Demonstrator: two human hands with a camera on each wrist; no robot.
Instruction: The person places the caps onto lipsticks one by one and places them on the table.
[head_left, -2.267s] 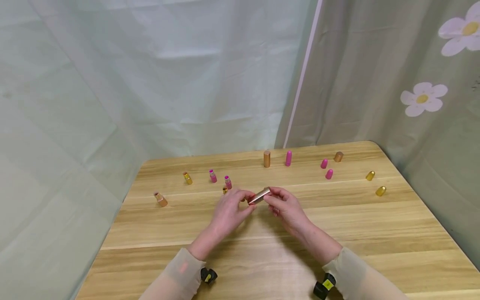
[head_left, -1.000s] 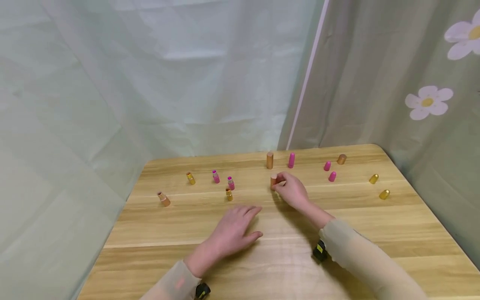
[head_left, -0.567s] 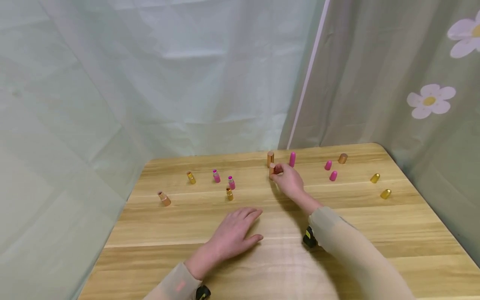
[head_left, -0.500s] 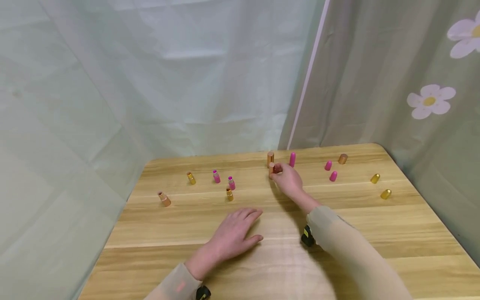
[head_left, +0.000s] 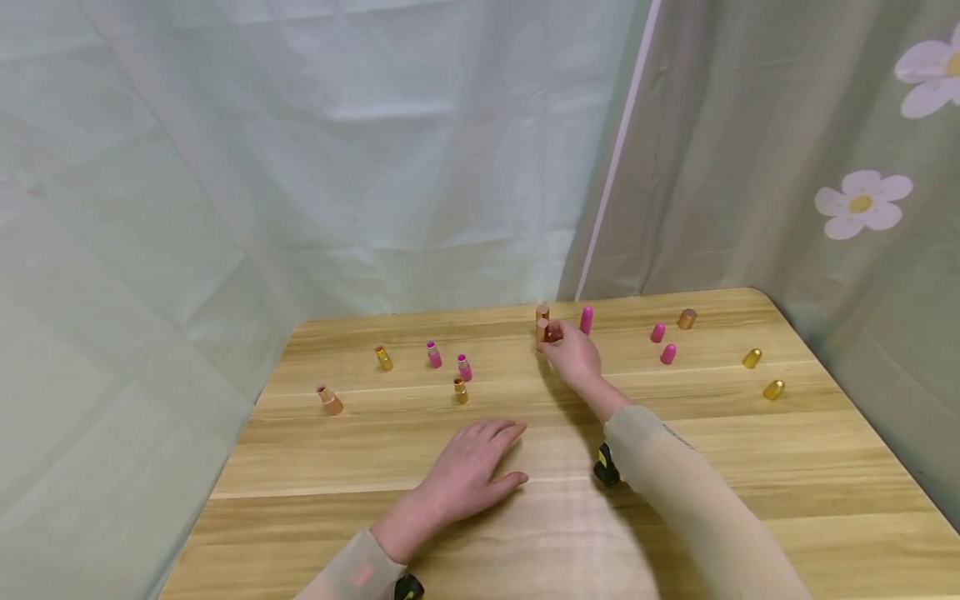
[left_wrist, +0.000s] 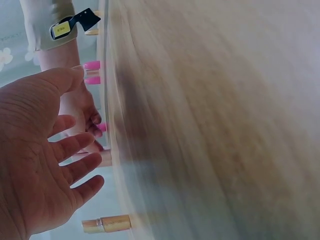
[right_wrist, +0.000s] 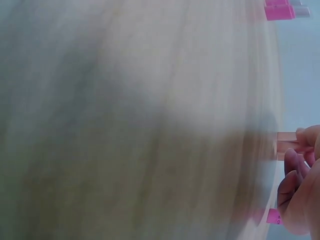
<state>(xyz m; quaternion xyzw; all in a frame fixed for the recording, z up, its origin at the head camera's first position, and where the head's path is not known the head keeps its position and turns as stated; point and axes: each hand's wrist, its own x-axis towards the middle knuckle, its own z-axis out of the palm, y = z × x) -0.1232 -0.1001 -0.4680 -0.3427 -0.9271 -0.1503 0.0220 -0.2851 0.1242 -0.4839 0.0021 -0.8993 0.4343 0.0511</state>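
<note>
Near the back of the table, my right hand (head_left: 573, 358) pinches an upright rose-gold lipstick tube (head_left: 542, 337) between thumb and fingers. Just behind it stands another capped copper-coloured lipstick (head_left: 543, 312), partly hidden by the held one. In the right wrist view the held tube's lower end is right at the tabletop. A capped pink lipstick (head_left: 587, 320) stands to the right of the pair, close behind my fingers. My left hand (head_left: 468, 471) is low over the middle of the table, palm down, fingers relaxed and holding nothing. Nearest to it is an uncapped gold lipstick base (head_left: 461, 392).
Left on the wooden table (head_left: 360, 458) stand a copper base (head_left: 329, 400), a gold base (head_left: 384, 358) and two pink bases (head_left: 434, 355). On the right are two pink caps (head_left: 668, 354), a copper cap (head_left: 687, 319) and two gold caps (head_left: 774, 390). Curtains hang behind.
Both hands held the rose-gold tube over the middle. My left hand let go and drew back; my right hand carried the tube to the back, in front of the copper lipstick.
</note>
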